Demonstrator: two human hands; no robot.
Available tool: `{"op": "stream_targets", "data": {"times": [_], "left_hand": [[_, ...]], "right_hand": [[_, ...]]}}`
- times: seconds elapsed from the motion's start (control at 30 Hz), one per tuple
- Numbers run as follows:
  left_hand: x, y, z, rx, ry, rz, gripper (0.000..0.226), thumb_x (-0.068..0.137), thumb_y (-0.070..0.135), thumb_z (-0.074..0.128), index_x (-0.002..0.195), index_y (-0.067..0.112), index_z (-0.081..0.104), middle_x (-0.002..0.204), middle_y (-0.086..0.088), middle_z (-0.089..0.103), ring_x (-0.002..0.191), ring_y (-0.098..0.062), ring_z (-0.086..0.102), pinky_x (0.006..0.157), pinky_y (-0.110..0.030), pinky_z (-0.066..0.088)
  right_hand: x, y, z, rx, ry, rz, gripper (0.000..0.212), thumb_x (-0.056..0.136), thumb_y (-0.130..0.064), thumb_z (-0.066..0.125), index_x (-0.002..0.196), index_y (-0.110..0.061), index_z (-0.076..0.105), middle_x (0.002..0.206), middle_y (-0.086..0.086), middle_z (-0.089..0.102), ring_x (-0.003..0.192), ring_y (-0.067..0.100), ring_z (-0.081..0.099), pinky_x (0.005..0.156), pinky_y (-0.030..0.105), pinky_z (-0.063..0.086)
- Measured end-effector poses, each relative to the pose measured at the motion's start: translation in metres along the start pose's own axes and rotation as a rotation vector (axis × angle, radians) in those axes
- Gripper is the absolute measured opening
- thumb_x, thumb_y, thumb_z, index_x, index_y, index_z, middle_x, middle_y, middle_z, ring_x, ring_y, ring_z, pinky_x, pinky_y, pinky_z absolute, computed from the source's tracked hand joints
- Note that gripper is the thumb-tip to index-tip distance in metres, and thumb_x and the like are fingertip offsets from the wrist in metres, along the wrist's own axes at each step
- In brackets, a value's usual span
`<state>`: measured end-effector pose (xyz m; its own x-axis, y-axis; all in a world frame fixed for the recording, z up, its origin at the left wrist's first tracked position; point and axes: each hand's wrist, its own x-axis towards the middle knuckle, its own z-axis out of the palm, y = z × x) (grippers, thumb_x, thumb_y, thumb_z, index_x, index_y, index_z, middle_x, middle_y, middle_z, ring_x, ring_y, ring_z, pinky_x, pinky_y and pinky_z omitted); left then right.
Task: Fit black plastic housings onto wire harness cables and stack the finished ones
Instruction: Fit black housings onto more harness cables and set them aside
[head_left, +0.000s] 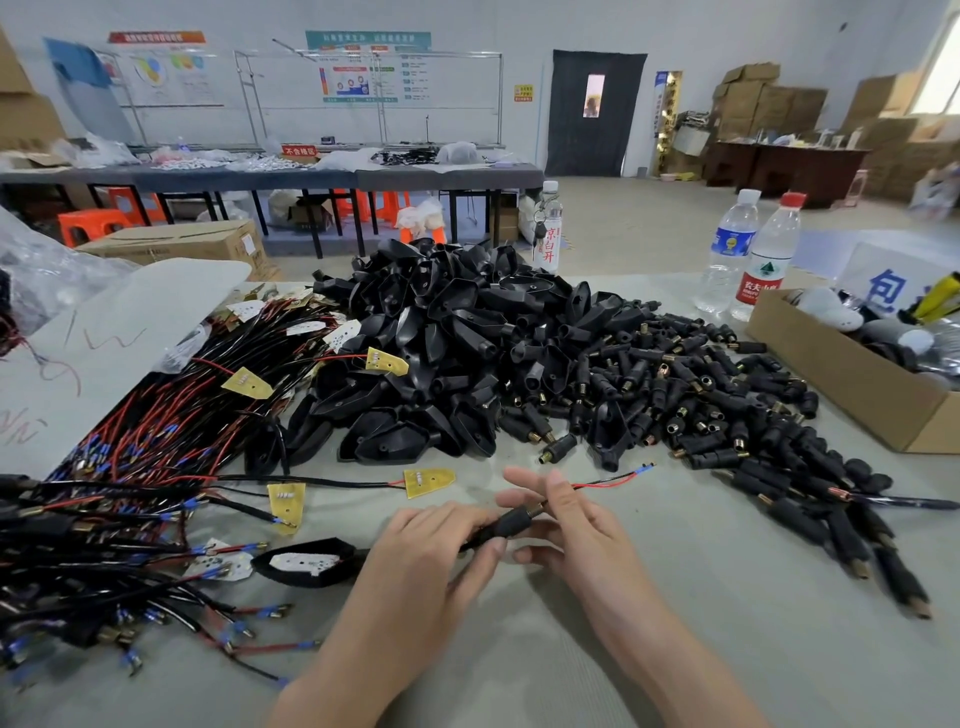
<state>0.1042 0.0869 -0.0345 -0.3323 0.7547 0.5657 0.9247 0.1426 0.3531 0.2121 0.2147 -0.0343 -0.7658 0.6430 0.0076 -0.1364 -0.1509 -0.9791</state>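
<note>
Left hand (441, 540), right hand (569, 512) pinch housing (511, 525) — box (831, 376) holds yellow-handled tool (935, 297).

1. Under the left hand (441, 540) fingertips, the rear end of the black sleeve (511, 525) is hidden.
2. Far right of the fingers, the cardboard box (852, 384) runs off-frame.
3. The print on the wall posters (363, 73) is unreadably small.

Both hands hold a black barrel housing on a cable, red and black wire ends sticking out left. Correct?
No: the head view shows the wire ends sticking out to the right, beyond the right hand. It and the left hand hold the black barrel housing.
</note>
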Motion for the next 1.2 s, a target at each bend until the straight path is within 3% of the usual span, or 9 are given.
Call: {"op": "stream_targets", "data": {"times": [0.23, 0.33, 0.57, 0.7, 0.8, 0.9, 1.03, 1.2], "left_hand": [[0.000, -0.006, 0.000, 0.092, 0.048, 0.037, 0.028, 0.093, 0.040, 0.048, 0.098, 0.022, 0.070, 0.086, 0.017, 0.067, 0.083, -0.001, 0.053, 0.077, -0.023, 0.039], [0.000, -0.011, 0.002, 0.133, 0.021, 0.050, 0.030, 0.095, 0.040, 0.047, 0.100, 0.022, 0.071, 0.090, 0.016, 0.068, 0.083, -0.008, 0.063, 0.082, -0.029, 0.040], [0.001, -0.021, 0.000, 0.233, 0.023, 0.065, 0.025, 0.095, 0.039, 0.048, 0.094, 0.025, 0.068, 0.089, 0.016, 0.064, 0.086, -0.013, 0.060, 0.096, -0.038, 0.043], [0.001, -0.021, 0.004, 0.222, 0.025, 0.044, 0.028, 0.095, 0.040, 0.047, 0.094, 0.023, 0.069, 0.093, 0.014, 0.066, 0.089, -0.014, 0.062, 0.095, -0.036, 0.042], [0.001, -0.020, 0.005, 0.200, 0.034, 0.047, 0.027, 0.095, 0.039, 0.047, 0.093, 0.023, 0.069, 0.091, 0.013, 0.066, 0.085, -0.013, 0.063, 0.089, -0.031, 0.041], [0.001, -0.017, 0.008, 0.191, 0.019, 0.078, 0.027, 0.095, 0.040, 0.049, 0.096, 0.022, 0.069, 0.091, 0.012, 0.066, 0.086, -0.013, 0.064, 0.085, -0.029, 0.041], [0.000, -0.021, 0.001, 0.124, -0.003, -0.068, 0.034, 0.095, 0.048, 0.045, 0.111, 0.026, 0.065, 0.105, 0.016, 0.065, 0.099, -0.008, 0.060, 0.089, -0.029, 0.042], [-0.002, -0.034, -0.002, 0.090, -0.105, -0.200, 0.037, 0.098, 0.051, 0.043, 0.124, 0.030, 0.059, 0.113, 0.025, 0.054, 0.107, -0.002, 0.050, 0.096, -0.025, 0.042]], "right_hand": [[0.001, -0.006, -0.010, 0.067, 0.093, -0.044, 0.043, 0.090, -0.054, 0.046, 0.103, -0.028, 0.078, 0.095, 0.003, 0.075, 0.074, 0.014, 0.067, 0.063, 0.023, 0.054], [0.003, -0.007, -0.014, 0.088, 0.131, -0.045, 0.045, 0.089, -0.054, 0.048, 0.098, -0.023, 0.079, 0.089, 0.004, 0.075, 0.069, 0.016, 0.067, 0.060, 0.023, 0.054], [0.009, -0.012, -0.034, 0.329, 0.317, -0.016, 0.042, 0.096, -0.043, 0.050, 0.098, -0.008, 0.072, 0.076, 0.003, 0.070, 0.061, 0.013, 0.067, 0.056, 0.022, 0.056], [0.008, -0.011, -0.029, 0.371, 0.271, 0.056, 0.042, 0.092, -0.045, 0.054, 0.110, -0.011, 0.071, 0.085, 0.006, 0.070, 0.062, 0.016, 0.068, 0.054, 0.025, 0.057], [0.003, -0.003, -0.013, 0.300, 0.126, 0.138, 0.045, 0.082, -0.039, 0.068, 0.116, -0.010, 0.066, 0.095, 0.009, 0.073, 0.069, 0.023, 0.071, 0.060, 0.032, 0.059], [-0.001, 0.005, 0.000, 0.155, -0.009, 0.169, 0.043, 0.082, -0.035, 0.068, 0.115, -0.008, 0.066, 0.097, 0.010, 0.076, 0.081, 0.023, 0.072, 0.068, 0.030, 0.058], [0.001, 0.005, -0.005, 0.136, 0.051, 0.147, 0.022, 0.099, -0.022, 0.056, 0.111, -0.008, 0.069, 0.101, 0.008, 0.077, 0.084, 0.022, 0.074, 0.069, 0.029, 0.059], [0.003, 0.000, -0.014, 0.190, 0.132, 0.125, 0.021, 0.101, -0.019, 0.053, 0.113, -0.010, 0.069, 0.107, 0.008, 0.076, 0.083, 0.021, 0.073, 0.069, 0.029, 0.059]]}}
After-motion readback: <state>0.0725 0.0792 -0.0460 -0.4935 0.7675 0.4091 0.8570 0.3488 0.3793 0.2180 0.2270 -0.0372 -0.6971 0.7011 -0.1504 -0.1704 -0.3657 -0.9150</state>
